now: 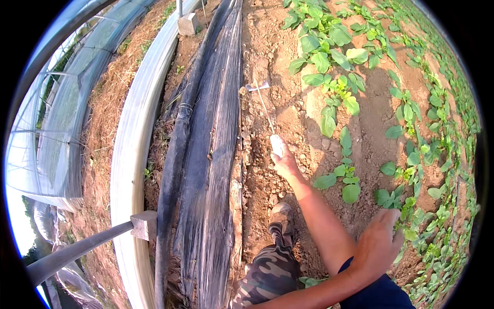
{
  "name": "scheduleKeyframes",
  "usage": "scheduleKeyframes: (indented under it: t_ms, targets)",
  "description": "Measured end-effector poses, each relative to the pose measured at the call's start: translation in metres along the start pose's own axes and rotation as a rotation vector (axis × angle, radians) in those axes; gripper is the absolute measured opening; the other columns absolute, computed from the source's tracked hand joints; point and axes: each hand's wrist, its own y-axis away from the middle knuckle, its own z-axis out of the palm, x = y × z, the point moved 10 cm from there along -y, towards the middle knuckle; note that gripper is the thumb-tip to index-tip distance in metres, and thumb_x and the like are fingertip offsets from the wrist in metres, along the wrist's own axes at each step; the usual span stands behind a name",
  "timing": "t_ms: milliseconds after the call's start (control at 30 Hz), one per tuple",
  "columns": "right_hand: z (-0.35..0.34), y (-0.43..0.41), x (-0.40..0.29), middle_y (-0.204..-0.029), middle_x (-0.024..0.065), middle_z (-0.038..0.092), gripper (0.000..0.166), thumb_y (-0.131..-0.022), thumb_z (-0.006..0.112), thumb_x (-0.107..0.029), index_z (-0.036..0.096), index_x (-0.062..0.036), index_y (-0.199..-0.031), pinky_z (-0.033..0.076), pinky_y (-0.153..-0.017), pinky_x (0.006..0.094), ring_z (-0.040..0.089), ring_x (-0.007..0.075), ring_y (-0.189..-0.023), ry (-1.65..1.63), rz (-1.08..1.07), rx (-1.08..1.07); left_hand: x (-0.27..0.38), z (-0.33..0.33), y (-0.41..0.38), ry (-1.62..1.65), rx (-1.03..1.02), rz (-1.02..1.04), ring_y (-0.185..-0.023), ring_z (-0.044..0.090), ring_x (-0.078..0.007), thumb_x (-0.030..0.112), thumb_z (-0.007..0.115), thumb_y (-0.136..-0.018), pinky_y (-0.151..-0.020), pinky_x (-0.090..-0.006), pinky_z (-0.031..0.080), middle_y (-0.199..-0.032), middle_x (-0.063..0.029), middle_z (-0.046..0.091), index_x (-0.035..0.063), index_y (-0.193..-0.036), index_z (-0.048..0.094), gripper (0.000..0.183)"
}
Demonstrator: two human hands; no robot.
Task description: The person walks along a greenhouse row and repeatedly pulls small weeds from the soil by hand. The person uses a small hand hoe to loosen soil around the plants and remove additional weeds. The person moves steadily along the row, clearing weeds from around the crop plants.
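Note:
My right hand (pixel 285 160) is closed around the white-wrapped grip of a long-handled hoe (pixel 264 104). The hoe's thin shaft points away from me, and its small, pale metal blade (pixel 257 86) is at the soil, close to the edge of the black plastic sheet. My left hand (pixel 380 241) crosses over my right arm at the lower right, fingers bent, over leafy green plants (pixel 409 210). Whether it holds anything cannot be told, as its palm is hidden. A small leafy plant (pixel 350 181) grows between the two hands.
Crumbly soil (pixel 262 174) lies along the black plastic sheet (pixel 204 154). Left of that run a dark pipe-like roll (pixel 179 143), rolled clear film (pixel 131 135) and metal poles set in concrete blocks (pixel 144 225). Rows of leafy plants (pixel 320 34) are on the right. My boot (pixel 281 218) is below.

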Motion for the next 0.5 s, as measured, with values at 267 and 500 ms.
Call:
scheduleKeyframes:
  t_ms: [267,500]
  targets:
    - [-0.033,0.162,0.086,-0.097,0.0129,0.06,0.069,-0.083,0.056,-0.005,0.024,-0.0091,-0.145,0.049,-0.064,0.0304,0.06,0.02,-0.077,-0.09,0.038,-0.075,0.006,0.008,-0.023,0.148,0.032,-0.002,-0.089,0.054,-0.0414,0.005,0.056,-0.081,-0.075,-0.0463,0.044,-0.097,-0.022,0.054,-0.0016,-0.103,0.048,0.025]
    - [-0.064,0.126,-0.002,-0.073,0.0026,0.052,0.064,-0.086,0.055,-0.004,0.029,-0.0162,-0.143,0.038,-0.04,0.024,0.045,0.0095,-0.049,-0.443,0.303,0.091,0.014,0.02,-0.02,0.172,-0.006,-0.006,-0.091,0.053,-0.0415,0.005,0.055,-0.082,-0.077,-0.0471,0.043,-0.099,-0.0229,0.052,-0.0009,-0.105,0.046,0.026]
